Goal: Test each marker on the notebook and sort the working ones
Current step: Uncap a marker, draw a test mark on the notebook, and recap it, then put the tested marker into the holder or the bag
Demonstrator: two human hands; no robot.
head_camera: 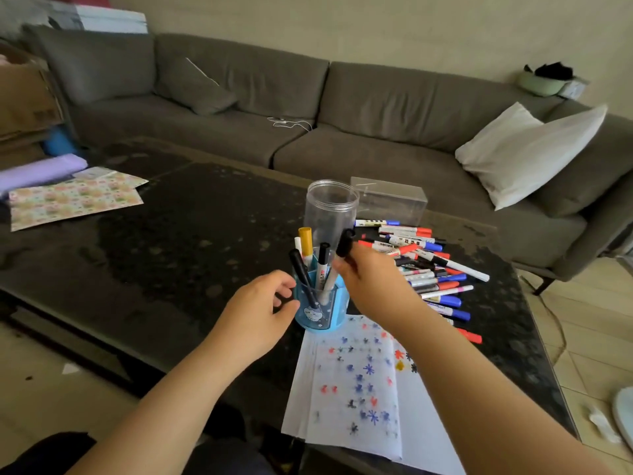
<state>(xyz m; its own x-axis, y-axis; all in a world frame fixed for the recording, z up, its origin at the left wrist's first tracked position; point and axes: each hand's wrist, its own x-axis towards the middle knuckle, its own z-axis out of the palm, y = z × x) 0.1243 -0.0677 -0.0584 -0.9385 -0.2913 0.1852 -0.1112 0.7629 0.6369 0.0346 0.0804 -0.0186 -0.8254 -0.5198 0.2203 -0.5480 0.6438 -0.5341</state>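
Left hand [260,305] half-curled, thumb and fingers spread around the near-left wall of the blue cup [317,315]; firm contact cannot be confirmed. Right hand [371,279] pinches a black-capped marker [337,265], white barrel slanting down into the cup, cap uppermost. The cup stands on the dark counter [191,241] and holds several more markers, one yellow-capped [305,245]. Clear jar [329,209] upright just behind the cup. Loose pile of red, blue and black markers [435,269] lies right of the cup. Notebook [359,389], covered in coloured test marks, lies at the near edge, touching the cup's base.
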